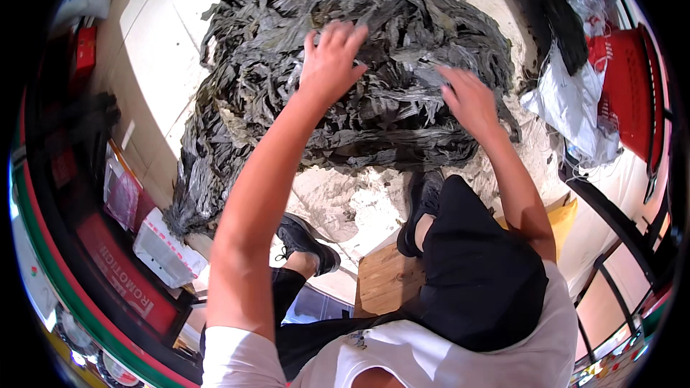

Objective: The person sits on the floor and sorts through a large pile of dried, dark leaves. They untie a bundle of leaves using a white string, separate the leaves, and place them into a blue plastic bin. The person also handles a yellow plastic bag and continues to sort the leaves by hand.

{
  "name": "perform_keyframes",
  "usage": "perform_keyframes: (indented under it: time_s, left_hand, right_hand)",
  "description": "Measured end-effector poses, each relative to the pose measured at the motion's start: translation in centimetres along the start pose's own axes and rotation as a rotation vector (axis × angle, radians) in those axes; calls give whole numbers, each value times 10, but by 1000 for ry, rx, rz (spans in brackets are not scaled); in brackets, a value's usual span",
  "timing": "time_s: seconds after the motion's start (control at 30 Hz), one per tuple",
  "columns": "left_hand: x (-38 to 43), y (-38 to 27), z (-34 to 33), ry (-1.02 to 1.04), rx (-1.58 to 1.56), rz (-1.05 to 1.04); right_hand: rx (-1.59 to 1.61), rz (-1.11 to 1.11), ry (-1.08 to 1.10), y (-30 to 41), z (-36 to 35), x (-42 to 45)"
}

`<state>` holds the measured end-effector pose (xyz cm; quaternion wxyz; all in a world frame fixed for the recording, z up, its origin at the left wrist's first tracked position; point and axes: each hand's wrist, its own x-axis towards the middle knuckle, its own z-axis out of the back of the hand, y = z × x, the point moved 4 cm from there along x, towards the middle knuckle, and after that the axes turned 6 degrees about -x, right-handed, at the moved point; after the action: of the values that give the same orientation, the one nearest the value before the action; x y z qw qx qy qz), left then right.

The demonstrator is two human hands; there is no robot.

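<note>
A broad heap of dark, wrinkled dried leaves, seemingly dried kelp (259,64), lies on the floor in front of me. My left hand (334,59) is over the middle of the heap, palm down, fingers spread, nothing held. To its right, my right hand (471,97) reaches in over the heap's right part. Its thumb and forefinger are apart, and the fingertips are close to a grey leaf strip; whether they touch it I cannot tell. Long leaves lie folded in layers along the heap's near edge.
Pale floor tiles (156,21) surround the heap, with dirt scattered near my black shoes (307,242). A wooden board (385,280) is beneath me. On the right are a white sack (566,97) and a red plastic basket (628,97). A white printed box (167,248) stands left.
</note>
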<state>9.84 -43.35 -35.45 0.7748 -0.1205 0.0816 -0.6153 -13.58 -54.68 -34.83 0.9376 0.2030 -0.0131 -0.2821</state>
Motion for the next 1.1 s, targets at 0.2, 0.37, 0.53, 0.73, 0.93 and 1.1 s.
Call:
perform_keyframes:
  time_s: [0.2, 0.37, 0.53, 0.73, 0.93, 1.1]
  left_hand:
    - [33, 41, -49, 376, 129, 408]
    - [-24, 98, 14, 141, -24, 587]
    - [-162, 240, 72, -247, -239, 837]
    - [-403, 369, 116, -581, -280, 1184]
    - [-464, 369, 153, -543, -532, 1443]
    - [-319, 273, 101, 466, -95, 769]
  right_hand:
    - [-385, -85, 65, -47, -41, 41]
    - [-345, -328, 85, -97, -52, -43]
    - [-260, -296, -61, -127, -71, -85]
    - [-132, -103, -190, -65, -46, -47]
    - [-335, 178, -88, -42, -54, -5]
    - [-406, 132, -164, -82, -80, 34]
